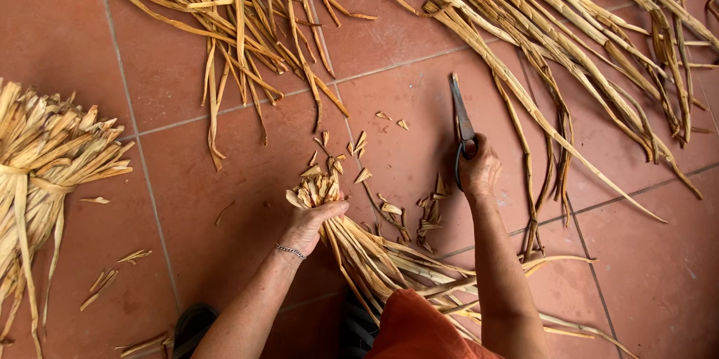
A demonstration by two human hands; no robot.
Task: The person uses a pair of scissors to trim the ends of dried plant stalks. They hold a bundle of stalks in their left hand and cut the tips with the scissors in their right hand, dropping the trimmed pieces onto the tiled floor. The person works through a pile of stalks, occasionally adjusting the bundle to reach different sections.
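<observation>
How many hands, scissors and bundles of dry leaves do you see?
Hands: 2, left hand and right hand
Scissors: 1
Tied bundle: 1
Held bunch: 1
Loose piles: 2, and
Total: 7

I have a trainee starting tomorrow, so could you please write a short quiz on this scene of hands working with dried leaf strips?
1. True or false: the left hand grips a bunch of dried strips near its cut ends.
2. Which tool does the right hand hold? A) a hammer B) scissors C) a brush
3. Fill in: the tied bundle lies at the ______ edge of the view, on the tiled floor.

Key
1. True.
2. B; the blades are closed and point away from the person.
3. Left.
</observation>
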